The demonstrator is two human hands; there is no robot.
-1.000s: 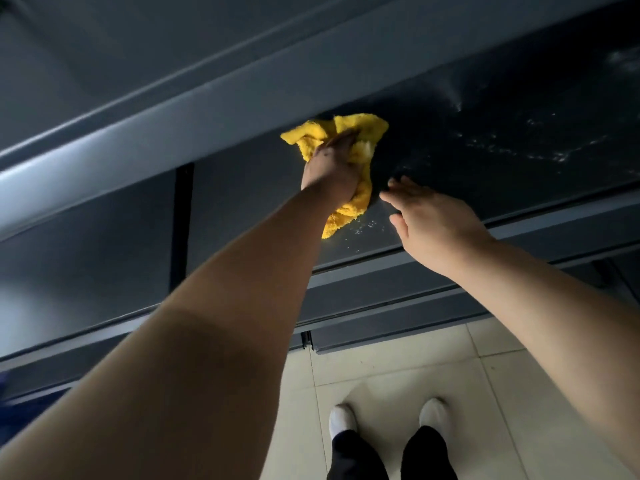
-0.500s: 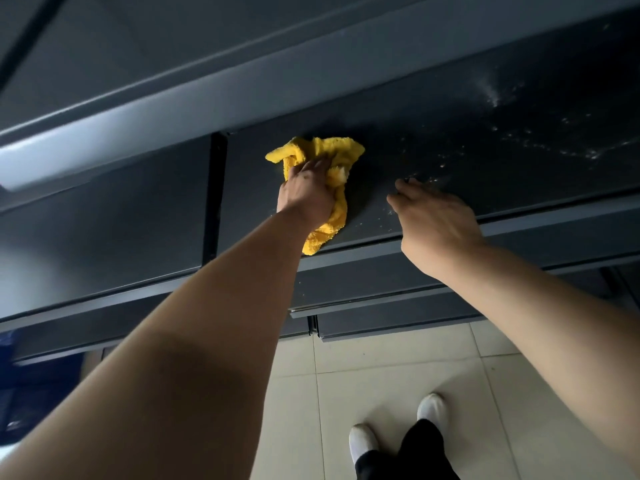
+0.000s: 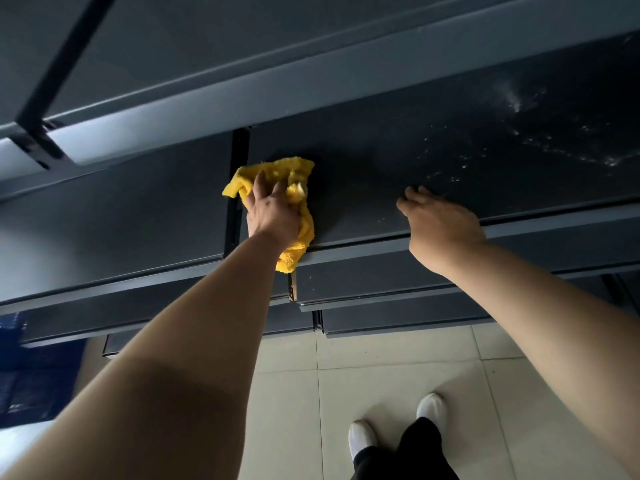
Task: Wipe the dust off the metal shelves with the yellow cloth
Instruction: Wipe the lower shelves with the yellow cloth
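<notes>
Your left hand [image 3: 273, 214] lies flat with fingers spread, pressing the yellow cloth [image 3: 284, 168] onto the dark metal shelf [image 3: 374, 174]. It sits just beside the black upright [image 3: 236, 188] at the shelf's left end, and the cloth's tail hangs over the front lip. Your right hand [image 3: 440, 225] holds nothing; its fingers are relaxed, with the fingertips resting on the same shelf near the front edge. Pale dust specks [image 3: 561, 150] lie farther right. Below are beige floor tiles [image 3: 398, 382] and your white shoes [image 3: 362, 438].
</notes>
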